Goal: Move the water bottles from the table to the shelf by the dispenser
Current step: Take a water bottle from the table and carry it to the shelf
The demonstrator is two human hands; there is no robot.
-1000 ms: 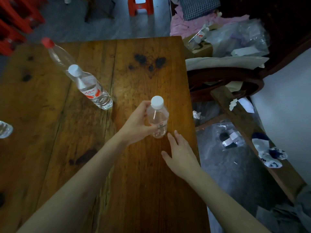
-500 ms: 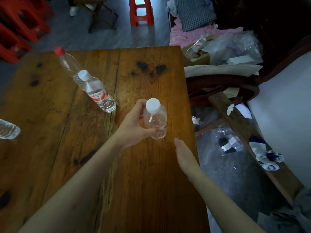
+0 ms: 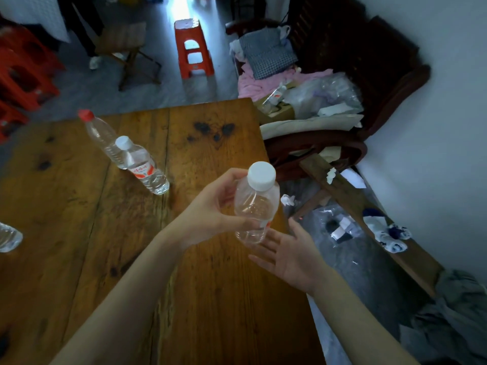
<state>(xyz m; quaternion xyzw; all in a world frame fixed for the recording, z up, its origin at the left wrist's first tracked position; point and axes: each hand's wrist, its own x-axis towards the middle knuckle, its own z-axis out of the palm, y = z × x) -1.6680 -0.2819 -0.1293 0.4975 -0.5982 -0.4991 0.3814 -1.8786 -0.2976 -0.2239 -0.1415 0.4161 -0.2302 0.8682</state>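
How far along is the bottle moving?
Nothing looks shelved yet; no shelf or dispenser is in view. The left hand holds one white-capped bottle; the right hand is open beneath it. Three bottles remain on the table: red-capped, labelled, edge one.

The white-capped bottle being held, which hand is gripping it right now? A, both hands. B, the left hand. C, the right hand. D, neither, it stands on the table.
B: the left hand wraps around the white-capped bottle, holding it up off the wooden table, while the right hand is spread open just below the bottle's base, not gripping it.
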